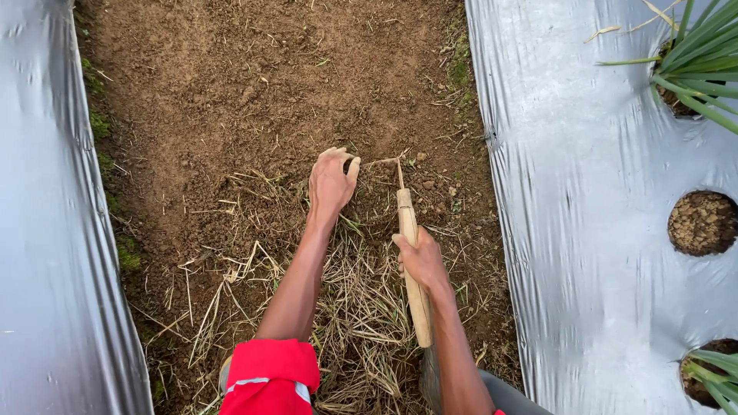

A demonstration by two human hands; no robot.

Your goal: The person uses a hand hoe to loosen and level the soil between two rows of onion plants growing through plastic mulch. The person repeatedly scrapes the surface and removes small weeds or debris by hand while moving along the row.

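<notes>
Between two sheets of silver plastic mulch, on a furrow of bare brown soil (231, 69), we crouch with both arms reaching forward. Our left hand (332, 183) is pressed down on the ground with its fingers curled into a patch of dry grass (361, 307) and cut stalks, grasping at the clump; whether it has closed on any stems we cannot tell. Our right hand (420, 260) is wrapped firmly around the pale wooden handle (411, 269) of a small hand tool, gripping it about midway along its length. The handle runs from near our right forearm up towards the left hand, and a thin metal blade (400, 175) leaves its far end, its tip meeting the soil just beside the left hand's fingers. Dry straw lies scattered around both wrists, thickest nearest our body. A red sleeve (270, 376) is rolled up on the left arm. The left mulch sheet (46, 230) edges the furrow on one side, the right mulch sheet (584, 192) on the other. Round planting holes (702, 223) are cut in the right sheet, and long green leaves (703, 54) rise from the hole at the upper corner.
</notes>
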